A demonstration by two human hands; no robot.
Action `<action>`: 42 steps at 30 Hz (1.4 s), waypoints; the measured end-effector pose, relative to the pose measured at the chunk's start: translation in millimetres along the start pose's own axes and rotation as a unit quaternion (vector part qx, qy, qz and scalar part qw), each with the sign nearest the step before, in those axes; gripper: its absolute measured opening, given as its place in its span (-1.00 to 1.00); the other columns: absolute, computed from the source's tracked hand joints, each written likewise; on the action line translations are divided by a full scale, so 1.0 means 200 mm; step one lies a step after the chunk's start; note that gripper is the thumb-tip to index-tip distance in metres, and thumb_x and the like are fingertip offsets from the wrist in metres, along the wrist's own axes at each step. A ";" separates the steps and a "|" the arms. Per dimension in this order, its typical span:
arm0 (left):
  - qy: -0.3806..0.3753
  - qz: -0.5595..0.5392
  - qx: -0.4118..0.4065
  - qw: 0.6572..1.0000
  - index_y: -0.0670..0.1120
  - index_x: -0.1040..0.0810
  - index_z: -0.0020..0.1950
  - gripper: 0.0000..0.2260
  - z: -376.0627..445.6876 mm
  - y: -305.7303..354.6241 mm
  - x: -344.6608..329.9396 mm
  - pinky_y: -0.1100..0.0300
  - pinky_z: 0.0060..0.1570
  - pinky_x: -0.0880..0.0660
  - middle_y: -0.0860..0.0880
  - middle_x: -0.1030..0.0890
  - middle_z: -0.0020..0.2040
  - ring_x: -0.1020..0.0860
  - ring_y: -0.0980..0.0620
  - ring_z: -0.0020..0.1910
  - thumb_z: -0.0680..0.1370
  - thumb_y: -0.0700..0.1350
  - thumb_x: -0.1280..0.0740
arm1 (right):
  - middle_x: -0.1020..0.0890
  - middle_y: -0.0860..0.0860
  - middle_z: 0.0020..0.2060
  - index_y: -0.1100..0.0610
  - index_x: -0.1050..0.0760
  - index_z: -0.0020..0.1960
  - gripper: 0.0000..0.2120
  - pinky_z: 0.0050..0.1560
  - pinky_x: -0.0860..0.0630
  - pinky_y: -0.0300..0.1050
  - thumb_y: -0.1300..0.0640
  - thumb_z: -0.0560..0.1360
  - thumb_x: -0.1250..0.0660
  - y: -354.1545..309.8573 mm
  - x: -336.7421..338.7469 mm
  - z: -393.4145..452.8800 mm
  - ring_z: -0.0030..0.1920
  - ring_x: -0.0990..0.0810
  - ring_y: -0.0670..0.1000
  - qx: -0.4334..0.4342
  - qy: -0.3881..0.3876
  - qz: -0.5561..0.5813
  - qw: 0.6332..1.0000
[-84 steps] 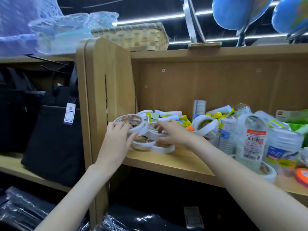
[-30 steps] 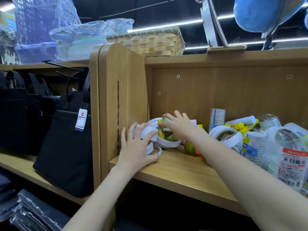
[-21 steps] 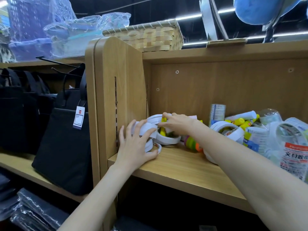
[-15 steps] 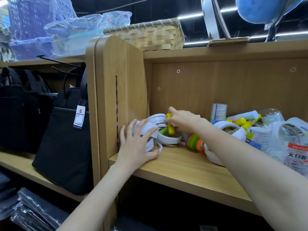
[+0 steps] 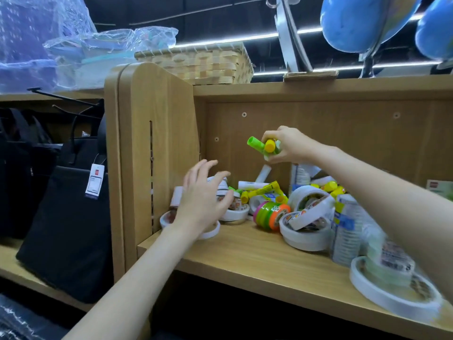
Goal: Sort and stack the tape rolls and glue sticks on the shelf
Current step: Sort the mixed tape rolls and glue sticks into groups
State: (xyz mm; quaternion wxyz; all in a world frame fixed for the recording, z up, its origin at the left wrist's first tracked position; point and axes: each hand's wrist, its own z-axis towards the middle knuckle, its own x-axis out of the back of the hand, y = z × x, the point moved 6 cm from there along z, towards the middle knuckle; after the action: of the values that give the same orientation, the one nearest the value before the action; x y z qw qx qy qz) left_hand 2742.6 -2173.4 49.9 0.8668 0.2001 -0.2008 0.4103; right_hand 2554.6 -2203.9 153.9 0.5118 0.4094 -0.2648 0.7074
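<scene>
On the shelf point(image 5: 257, 251), open board lies in front of the heap, with the side panel point(image 5: 159, 143) close on the left. The tape rolls point(image 5: 305, 231) look light and stiff; we would take them by the rims. Our left hand point(image 5: 203, 204) hovers spread above the corner rolls. Our right hand point(image 5: 285, 146) pinches two glue sticks point(image 5: 263, 144), raised above the heap, smooth and probably slippery.

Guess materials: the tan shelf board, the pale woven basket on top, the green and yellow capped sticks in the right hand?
Tan shelf board: looks like wood-grain laminate, matte; printed grain, banded edge.
Pale woven basket: flat interlaced strips, likely wood or bamboo, unglossed.
Green and yellow capped sticks, gripped by the right hand: smooth, saturated caps, probably moulded plastic.
</scene>
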 end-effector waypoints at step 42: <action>-0.250 -0.231 -0.068 0.938 -0.02 -0.30 -0.22 -0.59 0.35 1.59 -0.26 0.09 -0.32 -0.28 0.00 -0.42 -0.29 -0.39 -0.04 -0.31 0.54 0.31 -0.03 | -0.37 0.05 -0.48 0.08 -0.32 -0.26 -0.75 -0.64 -0.30 -0.28 0.32 0.44 -0.33 1.12 0.79 -1.56 -0.58 -0.34 -0.05 -0.311 0.158 0.190 0.918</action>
State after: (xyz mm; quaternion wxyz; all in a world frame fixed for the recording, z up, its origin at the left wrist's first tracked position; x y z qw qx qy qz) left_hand 2448.4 -2056.5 139.8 0.8710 0.2775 -0.3868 0.1213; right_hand 2225.8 -1950.2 134.9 0.5046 0.0544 -0.4598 0.7287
